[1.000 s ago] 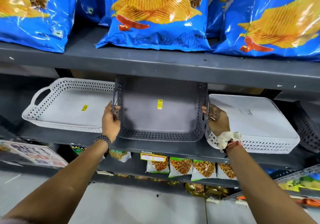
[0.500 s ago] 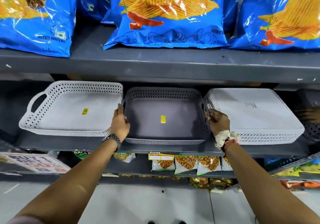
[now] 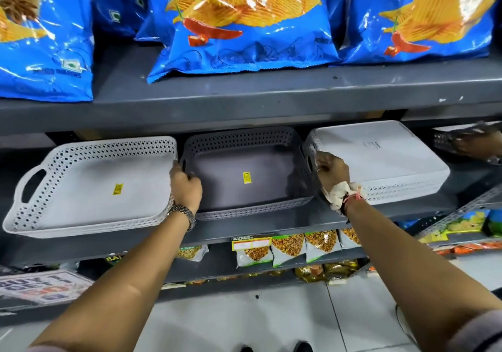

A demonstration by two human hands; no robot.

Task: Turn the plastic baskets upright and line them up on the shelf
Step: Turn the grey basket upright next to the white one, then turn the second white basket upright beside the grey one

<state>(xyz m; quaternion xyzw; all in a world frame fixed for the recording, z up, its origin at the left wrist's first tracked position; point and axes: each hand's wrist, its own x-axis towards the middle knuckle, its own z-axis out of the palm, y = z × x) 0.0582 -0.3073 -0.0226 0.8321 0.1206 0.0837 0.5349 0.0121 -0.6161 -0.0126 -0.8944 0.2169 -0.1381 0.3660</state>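
1. The left hand (image 3: 187,186) grips the left end of the grey basket (image 3: 244,173), fingers curled over its rim; the right hand (image 3: 332,171) is closed on the right end by the handle slot.
2. The grey basket sits open side up on the shelf (image 3: 271,228), between the white basket (image 3: 89,186) on the left and an upside-down white basket (image 3: 380,156) on the right.
3. To finish well, push it far enough back that its near rim matches the left one, keeping both ends level, then let go.
4. A second ago it was tipped up on edge; now it lies flat and further back.
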